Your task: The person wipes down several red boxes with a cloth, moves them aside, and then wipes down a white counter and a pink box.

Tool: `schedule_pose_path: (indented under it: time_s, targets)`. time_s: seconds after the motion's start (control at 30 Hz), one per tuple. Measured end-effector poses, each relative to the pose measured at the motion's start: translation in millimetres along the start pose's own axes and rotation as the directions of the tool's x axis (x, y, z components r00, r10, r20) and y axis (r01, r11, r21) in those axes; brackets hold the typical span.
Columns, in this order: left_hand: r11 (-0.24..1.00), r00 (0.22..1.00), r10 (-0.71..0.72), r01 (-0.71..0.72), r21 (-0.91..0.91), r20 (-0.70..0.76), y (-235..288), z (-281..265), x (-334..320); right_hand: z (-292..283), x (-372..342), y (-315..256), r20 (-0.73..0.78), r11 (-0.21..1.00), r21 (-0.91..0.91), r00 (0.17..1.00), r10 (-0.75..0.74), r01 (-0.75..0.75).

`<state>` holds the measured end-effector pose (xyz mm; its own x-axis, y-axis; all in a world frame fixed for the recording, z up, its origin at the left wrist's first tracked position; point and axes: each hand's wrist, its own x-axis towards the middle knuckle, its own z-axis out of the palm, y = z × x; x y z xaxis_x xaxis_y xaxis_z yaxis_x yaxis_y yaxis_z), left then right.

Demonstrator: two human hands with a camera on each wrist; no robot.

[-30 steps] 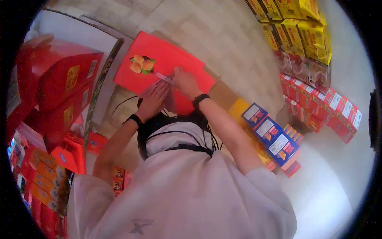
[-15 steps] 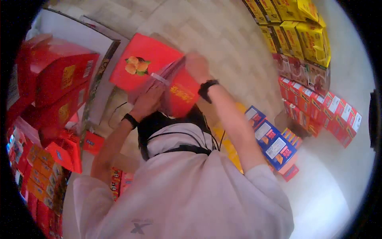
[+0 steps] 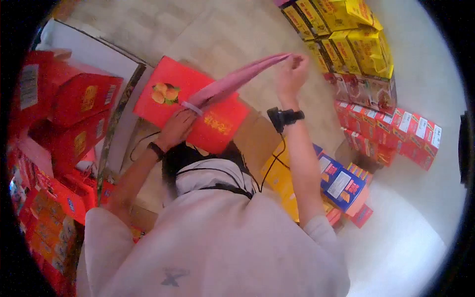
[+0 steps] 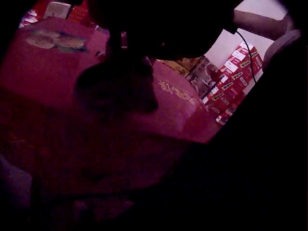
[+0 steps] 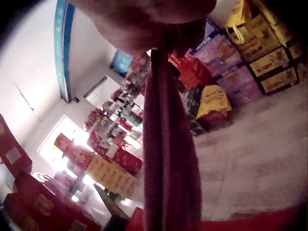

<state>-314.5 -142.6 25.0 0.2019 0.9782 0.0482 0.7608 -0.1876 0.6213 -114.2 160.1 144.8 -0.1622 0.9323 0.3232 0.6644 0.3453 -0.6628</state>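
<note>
A red box (image 3: 195,79) with a picture of orange fruit and yellow lettering lies in front of the person in the head view. A pale strip (image 3: 192,108) sits across its top. From there a long pinkish cloth (image 3: 237,81) stretches, gathered narrow, up to the right hand (image 3: 293,74), which grips its far end beyond the box. In the right wrist view the cloth (image 5: 169,159) hangs taut below the fist. The left hand (image 3: 177,127) rests on the box, fingertips right at the strip. The left wrist view is too dark to show its grip.
Large red packages (image 3: 84,99) stand at the left beside a white panel (image 3: 99,52). To the right are yellow boxes (image 3: 346,52), stacked red boxes (image 3: 388,131) and a blue box (image 3: 341,185). Pale wooden floor (image 3: 198,29) shows behind the red box.
The right hand has moved up and right, away from the box, drawing the cloth out into a long narrow strand. The left hand stays at the pale strip.
</note>
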Motion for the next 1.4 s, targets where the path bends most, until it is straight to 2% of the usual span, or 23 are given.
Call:
schedule_pose_path:
  time_s: [0.07,0.13,0.17,0.2,0.23,0.33,0.43,0.5,0.53,0.6,0.63,0.67,0.7,0.73,0.8,0.87,0.93,1.0,1.07,1.13,1.27,1.33,1.4]
  targets:
    - [0.994,0.997,-0.075,0.076,-0.084,0.016,-10.2,1.6,-7.4,-21.4,13.0,-44.7,-0.154,0.941,0.337,0.983,0.103,-0.046]
    - [0.976,0.99,-0.133,0.14,-0.17,0.048,-18.7,-3.2,-5.3,-43.3,21.7,-85.5,-0.198,0.892,0.451,0.977,0.078,0.02]
    - [0.978,0.984,-0.144,0.126,-0.164,-0.105,-20.2,-7.3,-2.6,-53.1,20.2,-100.7,-0.232,0.828,0.555,0.97,0.067,0.075]
    - [0.981,0.955,-0.151,0.113,-0.159,-0.257,-21.9,-9.1,-1.4,-59.6,15.9,-112.6,-0.243,0.832,0.549,0.968,0.064,0.083]
    - [0.982,0.955,-0.139,0.1,-0.158,-0.26,-23.1,-11.2,-1.1,-63.6,10.7,-124.4,-0.263,0.843,0.527,0.964,0.038,0.11]
    - [0.988,0.962,-0.11,0.079,-0.132,-0.248,-22.6,-20.7,-0.8,-62.0,-20.4,-140.1,-0.258,0.879,0.457,0.966,-0.016,0.137]
    - [0.943,0.982,-0.159,0.119,-0.31,-0.106,-4.0,-29.0,7.7,-48.7,-69.2,-134.2,-0.194,0.945,0.301,0.978,-0.072,0.13]
    - [0.76,0.99,-0.138,0.128,-0.637,0.035,9.0,-29.8,19.7,-40.4,-113.5,-121.0,-0.094,0.961,0.264,0.994,-0.055,0.078]
    - [0.766,0.992,-0.119,0.117,-0.633,0.04,21.8,-33.0,24.8,-38.0,-136.8,-118.6,-0.022,0.973,0.23,1.0,0.013,-0.008]
    - [0.606,0.988,-0.152,0.087,-0.791,-0.008,53.7,-43.4,31.1,-43.0,-180.8,-126.5,0.171,0.962,0.165,0.967,0.19,-0.218]
    - [0.609,0.992,-0.129,0.078,-0.789,-0.002,66.3,-51.7,35.8,-47.2,-201.1,-132.5,0.287,0.933,0.128,0.913,0.29,-0.337]
    - [0.764,0.994,-0.047,-0.031,-0.645,-0.103,79.4,-61.1,40.8,-47.2,-219.1,-133.6,0.265,0.93,0.126,0.915,0.304,-0.345]
    - [0.874,0.98,0.057,-0.141,-0.465,-0.191,88.8,-64.8,43.1,-45.9,-236.1,-131.4,0.258,0.935,0.181,0.932,0.253,-0.304]
    - [0.87,0.979,0.081,-0.16,-0.467,-0.185,94.3,-64.0,43.6,-48.2,-249.8,-129.1,0.247,0.937,0.234,0.948,0.199,-0.258]
    - [0.953,0.983,0.01,0.045,-0.298,0.181,106.6,-62.5,43.4,-59.3,-270.9,-124.9,0.229,0.929,0.184,0.933,0.278,-0.322]
    - [0.953,0.983,0.06,-0.005,-0.303,0.171,118.7,-61.6,32.1,-63.9,-296.7,-113.5,0.19,0.91,0.153,0.915,0.356,-0.386]
    - [0.957,0.978,0.134,-0.087,-0.278,0.157,120.4,-55.3,24.2,-64.4,-318.6,-96.5,0.126,0.895,0.282,0.938,0.322,-0.345]
    - [0.893,0.97,0.231,-0.241,-0.38,-0.072,119.8,-24.7,15.3,-78.1,-333.4,-95.8,0.096,0.875,0.28,0.919,0.383,-0.394]
    - [0.869,0.945,0.325,-0.311,-0.386,-0.029,143.3,-29.6,9.8,-101.3,-355.3,-105.5,0.068,0.848,0.267,0.887,0.457,-0.457]
    - [0.829,0.855,0.518,-0.504,-0.241,-0.005,163.9,-22.8,5.1,-137.0,-362.7,-128.0,0.129,0.873,0.255,0.909,0.395,-0.416]
    - [0.739,0.784,0.616,-0.542,-0.4,0.075,238.6,-14.7,-22.3,-189.2,-418.1,-131.9,-0.105,0.947,0.149,0.948,0.3,-0.283]
    - [0.728,0.688,0.683,-0.617,-0.298,0.245,269.6,-0.7,-43.7,-208.9,-460.4,-124.1,-0.084,0.904,0.307,0.938,0.337,-0.297]
    - [0.672,0.64,0.737,-0.66,-0.335,0.219,298.8,25.0,-68.1,-231.2,-502.4,-120.3,-0.102,0.826,0.448,0.898,0.429,-0.343]
